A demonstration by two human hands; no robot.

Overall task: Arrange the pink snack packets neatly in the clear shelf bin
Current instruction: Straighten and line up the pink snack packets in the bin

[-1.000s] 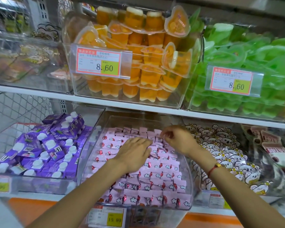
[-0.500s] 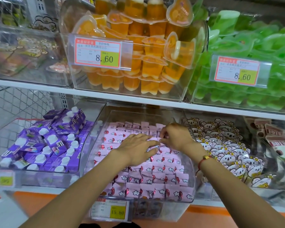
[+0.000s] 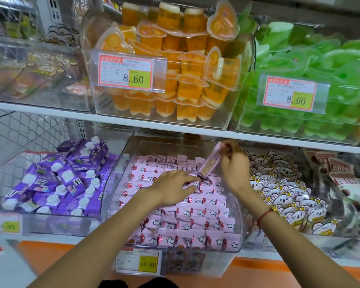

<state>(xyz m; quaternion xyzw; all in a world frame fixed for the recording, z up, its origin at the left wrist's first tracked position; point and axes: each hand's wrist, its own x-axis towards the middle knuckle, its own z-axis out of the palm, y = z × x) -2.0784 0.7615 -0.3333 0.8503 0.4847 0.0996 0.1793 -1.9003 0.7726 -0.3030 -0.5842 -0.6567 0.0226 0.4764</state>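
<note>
Head view: lower shelf of a snack display, seen from above and in front, both forearms reaching in from 6 o'clock.
Clear shelf bin: centre of the lower shelf, curved transparent front, packed nearly full.
Pink snack packets: laid in overlapping rows inside the bin, printed with white clouds and red hearts, rows tidier toward 6 o'clock, looser around the hands.
Left hand: palm down, fingers spread flat, pressing on the packets near the middle of the bin, closed on nothing.
Right hand: raised at 1 o'clock of the left hand, fingers pinched together on the upper end of one packet.
Lifted packet: held tilted above the pile, lower end close over the rows and just beside the left fingertips, blurred, printed back face toward the camera.
Red string bracelet: around the right wrist.
Purple cartons: heaped with white caps in the bin at 9 o'clock of the pink one.
Koala-print packets: piled in the bin at 3 o'clock.
Orange jelly cups: stacked in the upper-shelf bin at 12 o'clock, behind a price tag reading 8.60.
Green jelly cups: upper shelf at 2 o'clock, tagged 8.60 as well.
Lower price label: on the shelf edge below the pink bin, reading 15.80.
</note>
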